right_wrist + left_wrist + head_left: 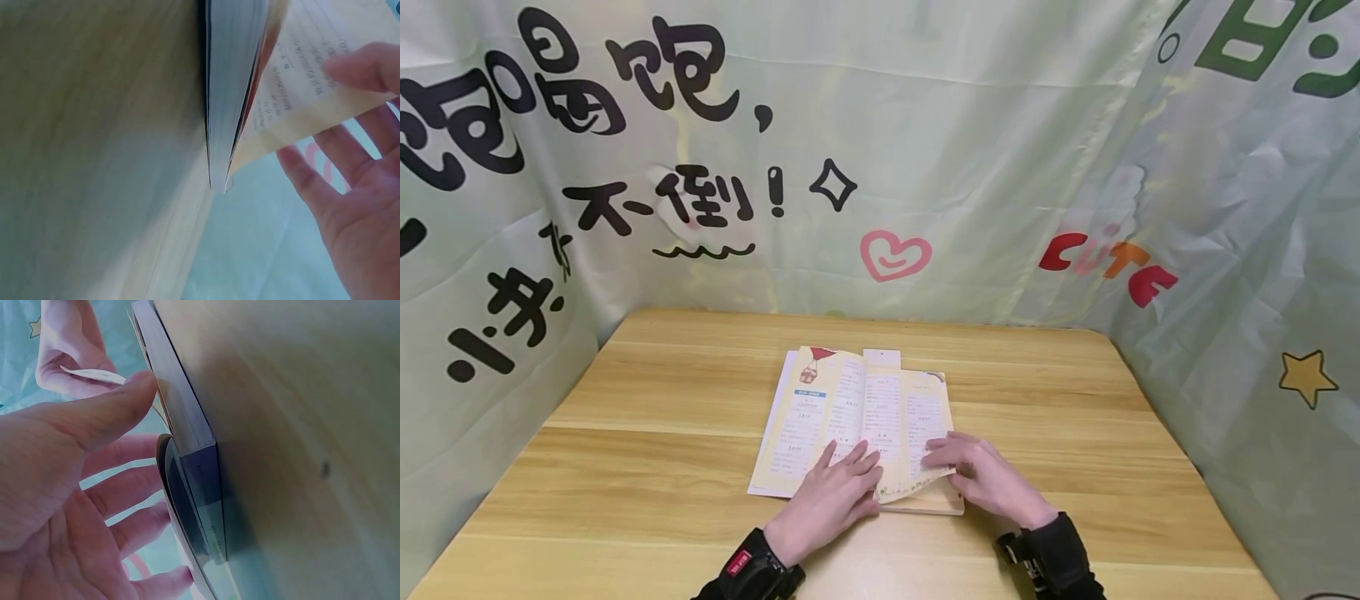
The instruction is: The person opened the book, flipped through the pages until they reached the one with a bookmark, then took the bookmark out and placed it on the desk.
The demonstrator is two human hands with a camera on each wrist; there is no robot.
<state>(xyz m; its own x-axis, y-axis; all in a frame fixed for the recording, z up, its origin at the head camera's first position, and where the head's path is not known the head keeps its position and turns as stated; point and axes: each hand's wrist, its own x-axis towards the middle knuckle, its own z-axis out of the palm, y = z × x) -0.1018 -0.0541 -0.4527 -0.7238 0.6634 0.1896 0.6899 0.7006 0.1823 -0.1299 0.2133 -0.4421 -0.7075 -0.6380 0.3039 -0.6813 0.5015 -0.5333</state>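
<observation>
Open book (853, 408) on counter (662, 467), spanning from left hand (831, 500) to right hand (992, 479). Left fingers spread straight across near part, probably keeping book flat. Right thumb and fingers pinch lifted page (300, 94), likely holding it clear of rest.

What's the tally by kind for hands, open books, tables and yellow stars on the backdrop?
Hands: 2 (left hand, right hand)
Open book: 1
Table: 1
Yellow star: 1
Total: 5
</observation>
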